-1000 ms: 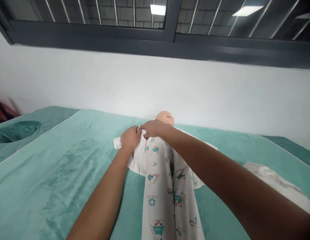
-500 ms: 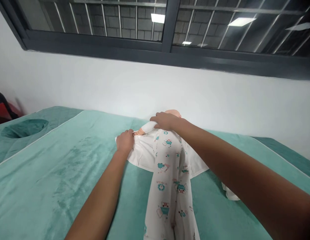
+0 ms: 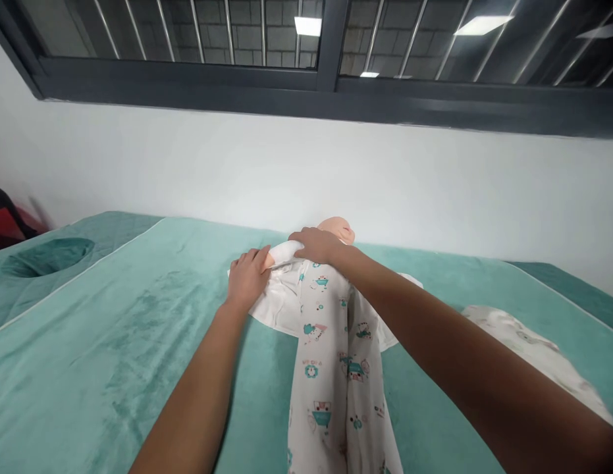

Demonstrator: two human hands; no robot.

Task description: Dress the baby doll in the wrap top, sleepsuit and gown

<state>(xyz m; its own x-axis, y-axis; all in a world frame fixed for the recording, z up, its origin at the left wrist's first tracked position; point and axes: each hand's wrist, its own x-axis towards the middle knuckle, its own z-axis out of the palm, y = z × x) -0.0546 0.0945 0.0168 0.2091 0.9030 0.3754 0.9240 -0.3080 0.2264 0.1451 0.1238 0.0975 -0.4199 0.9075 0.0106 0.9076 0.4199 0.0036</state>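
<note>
A baby doll [image 3: 337, 228] lies on its back on the green cover, its head toward the wall. My left hand [image 3: 247, 278] is closed round the doll's hand at the end of its outstretched arm. The white sleeve [image 3: 285, 253] covers most of that arm. Over the upper end of the sleeve, my right hand [image 3: 316, 245] is curled with its fingers gripping the cloth and arm. Under the arm spreads a white garment [image 3: 279, 309]. Long white printed trousers [image 3: 326, 368] cover the doll's body and run toward me. My right forearm hides the doll's other side.
The teal velvety cover [image 3: 138, 329] spans the bed, which has a dark round hole [image 3: 47, 257] at the left. A white printed cloth [image 3: 528, 349] lies at the right. Behind are a white wall [image 3: 212, 171] and a barred window [image 3: 266, 39].
My right hand has shifted slightly left along the sleeve, and my left hand has come closer over the doll's hand. More of the doll's head and the cloth at right now show.
</note>
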